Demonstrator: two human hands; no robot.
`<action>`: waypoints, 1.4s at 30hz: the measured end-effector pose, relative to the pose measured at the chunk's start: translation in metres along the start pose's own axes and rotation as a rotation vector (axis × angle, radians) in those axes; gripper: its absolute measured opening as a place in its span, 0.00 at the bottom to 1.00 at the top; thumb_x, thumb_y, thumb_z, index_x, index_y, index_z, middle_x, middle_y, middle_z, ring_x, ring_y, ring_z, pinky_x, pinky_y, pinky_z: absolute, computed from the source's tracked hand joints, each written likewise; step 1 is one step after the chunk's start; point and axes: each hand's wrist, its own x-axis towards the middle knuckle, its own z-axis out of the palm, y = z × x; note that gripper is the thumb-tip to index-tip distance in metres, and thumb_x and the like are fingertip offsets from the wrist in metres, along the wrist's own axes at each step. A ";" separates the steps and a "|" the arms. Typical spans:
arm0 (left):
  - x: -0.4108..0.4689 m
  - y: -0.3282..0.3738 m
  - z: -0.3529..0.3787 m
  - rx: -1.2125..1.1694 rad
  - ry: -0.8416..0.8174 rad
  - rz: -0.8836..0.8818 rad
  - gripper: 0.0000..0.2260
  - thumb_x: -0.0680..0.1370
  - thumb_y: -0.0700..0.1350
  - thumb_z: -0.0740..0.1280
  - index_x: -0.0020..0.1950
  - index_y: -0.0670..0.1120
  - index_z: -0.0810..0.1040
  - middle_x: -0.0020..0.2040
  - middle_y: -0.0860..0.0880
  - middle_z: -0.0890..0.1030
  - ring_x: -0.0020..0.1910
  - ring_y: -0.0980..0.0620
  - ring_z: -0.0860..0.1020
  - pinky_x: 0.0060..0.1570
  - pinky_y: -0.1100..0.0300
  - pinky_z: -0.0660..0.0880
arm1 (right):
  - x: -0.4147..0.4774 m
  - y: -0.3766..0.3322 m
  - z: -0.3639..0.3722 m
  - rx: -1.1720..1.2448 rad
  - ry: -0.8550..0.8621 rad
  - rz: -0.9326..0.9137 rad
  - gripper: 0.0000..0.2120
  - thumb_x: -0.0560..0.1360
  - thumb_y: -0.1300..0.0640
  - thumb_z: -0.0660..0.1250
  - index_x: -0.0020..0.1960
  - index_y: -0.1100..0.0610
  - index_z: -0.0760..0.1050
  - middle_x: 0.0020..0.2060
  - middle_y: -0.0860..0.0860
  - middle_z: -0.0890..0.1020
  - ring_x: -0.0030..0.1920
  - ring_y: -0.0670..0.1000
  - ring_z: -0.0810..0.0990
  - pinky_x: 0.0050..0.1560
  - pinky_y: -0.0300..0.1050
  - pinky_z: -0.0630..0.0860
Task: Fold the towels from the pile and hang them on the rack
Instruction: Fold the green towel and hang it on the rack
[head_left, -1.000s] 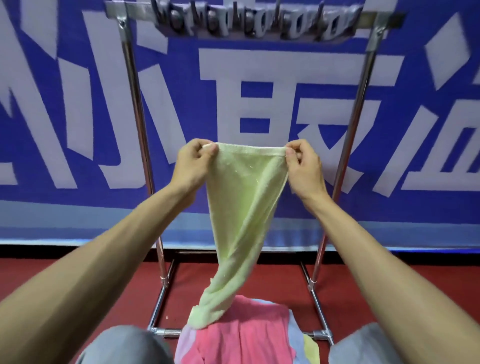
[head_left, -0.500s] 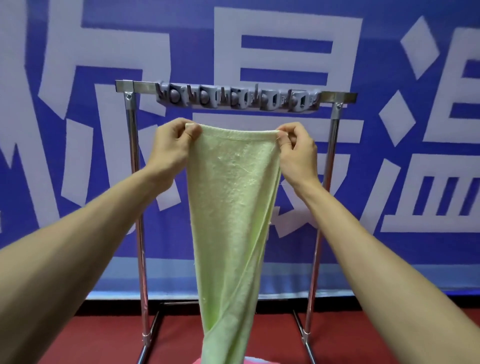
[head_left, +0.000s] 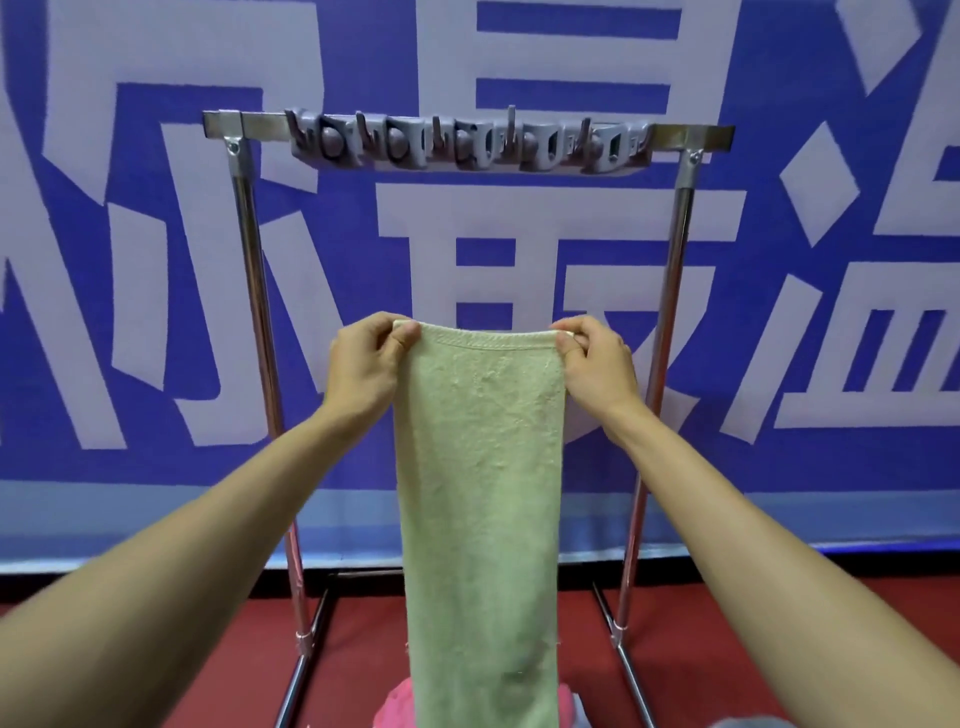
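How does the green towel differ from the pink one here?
The green towel hangs stretched out, pinched at its top corners by the left hand and right hand; the pink towel lies bunched low down, untouched. Green shows nearly whole; pink is mostly hidden behind it. Neither is on the rack.

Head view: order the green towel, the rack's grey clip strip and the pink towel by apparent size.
1. green towel
2. grey clip strip
3. pink towel, mostly hidden behind the green towel, so its true size is unsure
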 end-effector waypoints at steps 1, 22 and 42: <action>-0.006 -0.008 0.005 -0.003 -0.013 -0.013 0.08 0.80 0.45 0.64 0.46 0.45 0.81 0.38 0.55 0.79 0.39 0.56 0.74 0.42 0.58 0.70 | -0.004 0.010 0.002 -0.023 -0.016 0.025 0.08 0.80 0.58 0.60 0.52 0.56 0.77 0.46 0.50 0.82 0.50 0.50 0.79 0.50 0.45 0.74; -0.152 -0.159 0.062 -0.105 -0.131 -0.651 0.19 0.78 0.50 0.64 0.44 0.32 0.76 0.37 0.45 0.73 0.37 0.50 0.69 0.38 0.55 0.67 | -0.110 0.131 0.055 0.275 -0.480 0.567 0.08 0.76 0.64 0.62 0.40 0.60 0.77 0.35 0.53 0.78 0.37 0.49 0.76 0.37 0.44 0.76; -0.180 -0.106 0.058 -0.591 -0.036 -0.911 0.05 0.77 0.38 0.67 0.48 0.38 0.81 0.40 0.43 0.82 0.38 0.50 0.79 0.40 0.60 0.77 | -0.145 0.107 0.081 0.420 -0.404 0.640 0.05 0.75 0.65 0.68 0.48 0.67 0.80 0.33 0.55 0.81 0.31 0.46 0.80 0.38 0.42 0.83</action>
